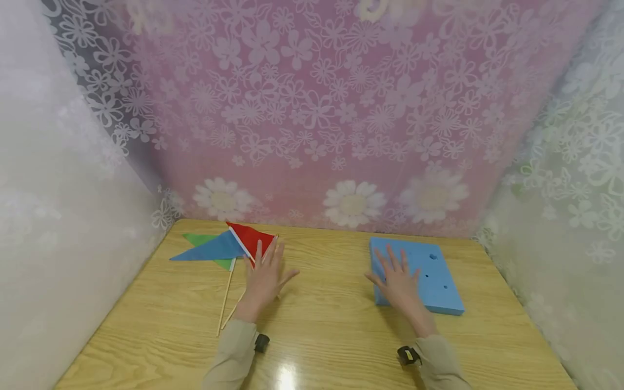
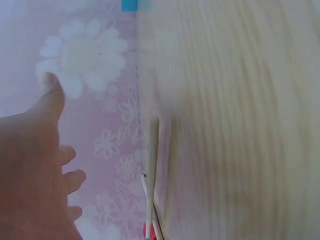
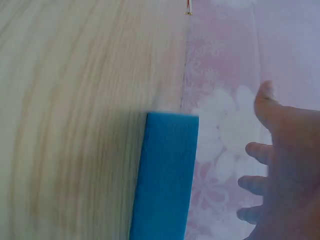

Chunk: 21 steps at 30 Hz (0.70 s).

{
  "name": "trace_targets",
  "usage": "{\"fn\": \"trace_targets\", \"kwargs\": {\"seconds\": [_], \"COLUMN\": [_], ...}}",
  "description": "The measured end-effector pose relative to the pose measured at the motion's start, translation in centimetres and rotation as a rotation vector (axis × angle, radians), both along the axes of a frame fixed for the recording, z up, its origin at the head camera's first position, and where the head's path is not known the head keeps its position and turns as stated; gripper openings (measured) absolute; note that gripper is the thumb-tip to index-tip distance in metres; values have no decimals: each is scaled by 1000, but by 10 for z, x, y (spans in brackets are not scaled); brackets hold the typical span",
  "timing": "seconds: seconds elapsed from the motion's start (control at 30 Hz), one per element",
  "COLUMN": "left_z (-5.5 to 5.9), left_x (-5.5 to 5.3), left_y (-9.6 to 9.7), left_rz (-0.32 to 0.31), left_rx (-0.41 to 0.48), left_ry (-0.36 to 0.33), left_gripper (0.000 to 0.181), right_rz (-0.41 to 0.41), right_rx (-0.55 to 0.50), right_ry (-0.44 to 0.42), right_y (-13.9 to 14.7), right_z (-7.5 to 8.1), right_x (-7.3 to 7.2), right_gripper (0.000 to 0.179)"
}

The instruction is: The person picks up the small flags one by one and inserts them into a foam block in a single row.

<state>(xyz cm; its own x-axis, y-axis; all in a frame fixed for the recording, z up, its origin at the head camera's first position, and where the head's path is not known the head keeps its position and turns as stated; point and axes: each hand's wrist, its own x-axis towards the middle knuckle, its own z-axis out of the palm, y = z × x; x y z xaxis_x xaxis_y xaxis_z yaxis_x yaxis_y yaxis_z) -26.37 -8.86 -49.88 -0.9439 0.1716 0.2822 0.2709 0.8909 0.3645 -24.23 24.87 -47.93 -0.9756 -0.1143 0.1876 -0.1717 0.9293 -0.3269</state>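
On the left of the table lie small triangular flags on thin wooden sticks (image 1: 225, 302): a red flag (image 1: 248, 237), a blue flag (image 1: 212, 249) and a green flag (image 1: 195, 238) partly under the blue one. My left hand (image 1: 265, 284), fingers spread, overlaps the red flag in the head view; the left wrist view shows it raised above the sticks (image 2: 153, 160), holding nothing. To the right is a flat blue block (image 1: 441, 295) with several small holes in its top. Over its left part my right hand (image 1: 401, 287) is spread, raised above the block (image 3: 167, 175) and holding nothing.
The wood-grain table (image 1: 322, 325) reaches back to a pink flowered curtain (image 1: 312, 135). Pale flowered cloth (image 1: 73, 216) hangs along the left side, and similar cloth (image 1: 575, 260) along the right. Each wrist wears a small black device (image 1: 261, 343).
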Motion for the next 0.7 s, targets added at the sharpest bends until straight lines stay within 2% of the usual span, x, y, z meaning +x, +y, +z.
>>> {"fn": "trace_targets", "kwargs": {"seconds": [0.17, 0.37, 0.47, 0.7], "left_z": [9, 22, 28, 42], "left_x": [-4, -10, -12, -11], "left_y": [14, 41, 59, 108], "left_rz": [-24, -80, -123, -255], "left_rx": [114, 144, 137, 69], "left_ry": [-27, 2, 4, -44], "left_gripper": [80, 70, 70, 71], "right_rz": [-15, 9, 13, 38], "right_rx": [-10, -11, -12, 21], "right_ry": [92, 280, 300, 247], "right_y": [23, 63, 84, 128], "right_z": [2, 6, 8, 2], "right_x": [-2, 1, 6, 16], "right_gripper": [64, 53, 52, 54]}}
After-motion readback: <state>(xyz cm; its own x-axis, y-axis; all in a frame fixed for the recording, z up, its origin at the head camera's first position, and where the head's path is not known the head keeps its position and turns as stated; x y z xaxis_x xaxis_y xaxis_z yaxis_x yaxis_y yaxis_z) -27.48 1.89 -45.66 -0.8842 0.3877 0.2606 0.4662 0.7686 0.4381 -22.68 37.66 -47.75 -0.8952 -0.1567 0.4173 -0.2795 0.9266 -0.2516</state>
